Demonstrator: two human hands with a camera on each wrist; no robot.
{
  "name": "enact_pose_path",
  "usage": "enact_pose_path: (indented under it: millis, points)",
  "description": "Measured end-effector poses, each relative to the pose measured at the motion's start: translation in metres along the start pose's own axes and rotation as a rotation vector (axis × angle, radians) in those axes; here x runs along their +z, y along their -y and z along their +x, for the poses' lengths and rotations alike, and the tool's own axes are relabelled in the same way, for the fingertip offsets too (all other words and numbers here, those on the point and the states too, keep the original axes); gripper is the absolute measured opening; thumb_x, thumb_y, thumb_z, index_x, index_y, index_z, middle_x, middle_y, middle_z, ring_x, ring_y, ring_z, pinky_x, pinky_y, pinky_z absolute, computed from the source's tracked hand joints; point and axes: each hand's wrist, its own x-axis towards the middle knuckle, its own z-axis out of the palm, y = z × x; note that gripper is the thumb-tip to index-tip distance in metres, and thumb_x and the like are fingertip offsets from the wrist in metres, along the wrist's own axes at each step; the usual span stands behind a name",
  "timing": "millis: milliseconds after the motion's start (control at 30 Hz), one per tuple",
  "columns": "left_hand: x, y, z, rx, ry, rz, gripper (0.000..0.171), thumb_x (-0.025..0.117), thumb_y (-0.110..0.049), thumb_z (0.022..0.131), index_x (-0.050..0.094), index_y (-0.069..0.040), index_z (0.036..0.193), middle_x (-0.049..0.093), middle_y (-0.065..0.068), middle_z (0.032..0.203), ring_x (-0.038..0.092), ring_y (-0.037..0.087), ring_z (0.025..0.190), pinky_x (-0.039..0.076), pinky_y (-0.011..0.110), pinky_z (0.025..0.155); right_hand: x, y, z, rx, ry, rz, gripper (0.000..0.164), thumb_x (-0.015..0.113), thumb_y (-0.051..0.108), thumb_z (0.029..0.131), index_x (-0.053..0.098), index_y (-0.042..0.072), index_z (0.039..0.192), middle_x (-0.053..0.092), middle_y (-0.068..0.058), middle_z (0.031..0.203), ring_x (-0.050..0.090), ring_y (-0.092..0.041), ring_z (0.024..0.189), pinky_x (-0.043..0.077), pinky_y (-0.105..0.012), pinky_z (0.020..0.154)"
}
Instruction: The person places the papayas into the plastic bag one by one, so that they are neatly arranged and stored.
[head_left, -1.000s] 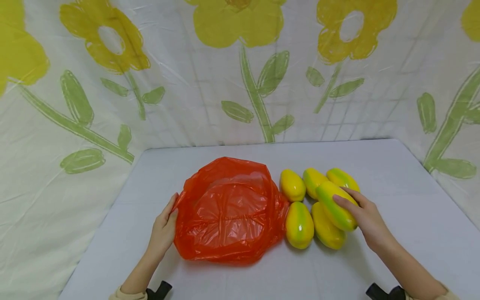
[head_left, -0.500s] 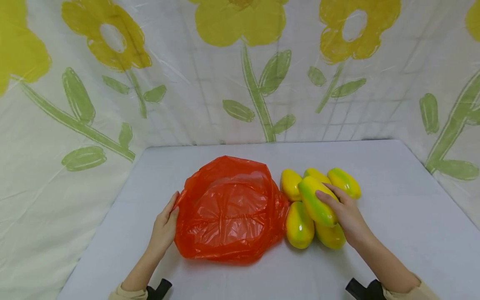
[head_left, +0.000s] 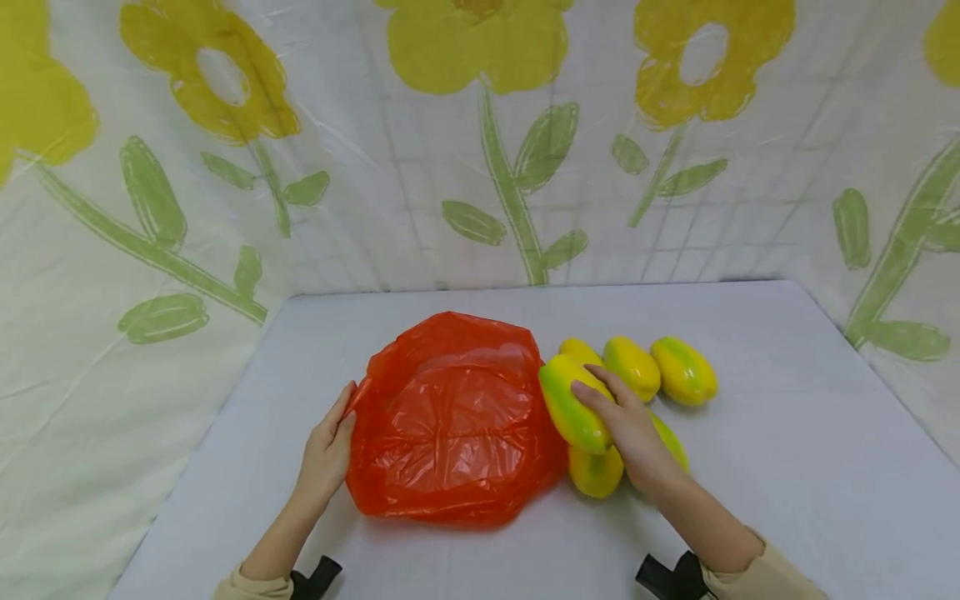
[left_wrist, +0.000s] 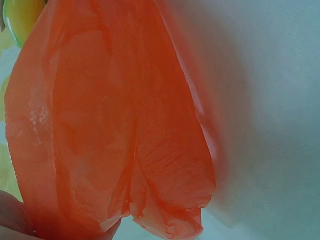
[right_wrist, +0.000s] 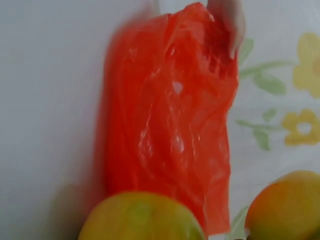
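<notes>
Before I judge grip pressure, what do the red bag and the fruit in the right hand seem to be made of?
Red bag: most likely thin plastic film with a shiny finish; it shows creases, folds and bright glints.
Yellow-green fruit in the right hand: perhaps moulded plastic or coated foam, smooth and glossy with an even skin; real fruit cannot be ruled out.

My left hand [head_left: 326, 448] pinches between thumb [head_left: 347, 427] and fingers [head_left: 341, 405], left forearm [head_left: 279, 537] slanting up from below. My right hand [head_left: 632, 435] grips, its thumb and fingers apart, right forearm [head_left: 705, 518] angled leftward.
</notes>
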Motion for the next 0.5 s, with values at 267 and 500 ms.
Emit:
enact_pose_path:
  millis: [267, 500]
  points:
    - [0.000, 0.002, 0.000, -0.009, 0.015, -0.020, 0.049, 0.032, -0.011, 0.106, 0.021, -0.002, 0.154, 0.024, 0.020, 0.156, 0.022, 0.039, 0.143, 0.025, 0.053, 0.113, 0.030, 0.003, 0.002, 0.025, 0.026, 0.072, 0.065, 0.056, 0.047, 0.094, 0.034, 0.023, 0.150, 0.044, -0.013, 0.136, 0.045, -0.029, 0.116, 0.048, -0.037, 0.093]
    - [0.000, 0.002, 0.001, -0.001, -0.001, -0.006, 0.049, 0.033, -0.009, 0.106, 0.022, 0.000, 0.153, 0.025, 0.019, 0.156, 0.022, 0.039, 0.143, 0.023, 0.052, 0.114, 0.066, 0.004, 0.004, 0.007, 0.131, 0.196, 0.059, 0.059, 0.041, 0.095, 0.044, 0.013, 0.144, 0.054, -0.012, 0.120, 0.052, -0.024, 0.105, 0.054, -0.032, 0.084]
